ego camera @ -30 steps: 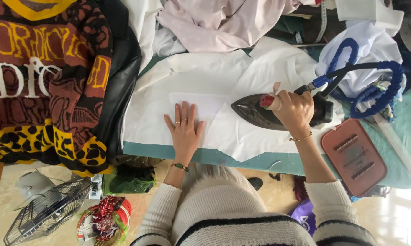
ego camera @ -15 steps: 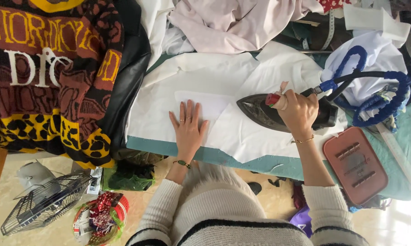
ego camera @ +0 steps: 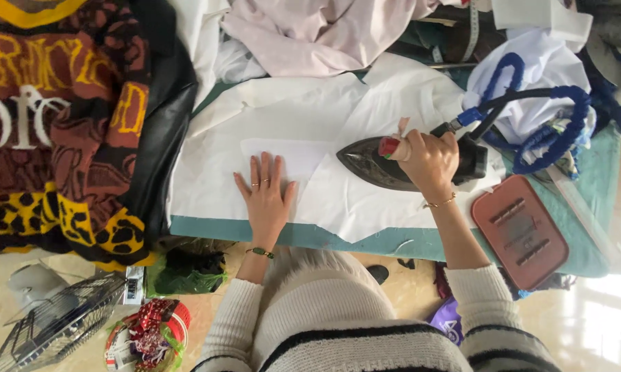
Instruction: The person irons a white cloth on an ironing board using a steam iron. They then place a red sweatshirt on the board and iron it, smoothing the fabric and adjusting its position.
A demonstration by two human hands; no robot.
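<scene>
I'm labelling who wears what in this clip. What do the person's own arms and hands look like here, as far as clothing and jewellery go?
Both arms wear cream ribbed knit sleeves with black stripes near the upper arm. The left hand has thin rings on two fingers and a dark green beaded bracelet at the wrist. The right hand has a fine gold chain bracelet.

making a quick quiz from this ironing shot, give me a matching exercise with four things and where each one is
Things:
1. left hand
2. right hand
3. red-brown iron rest
4. wire basket

Places:
A. on the floor, lower left
B. flat on the white fabric
C. gripping the iron
D. on the green board, right of the iron

Pairs: 1-B, 2-C, 3-D, 4-A
</scene>
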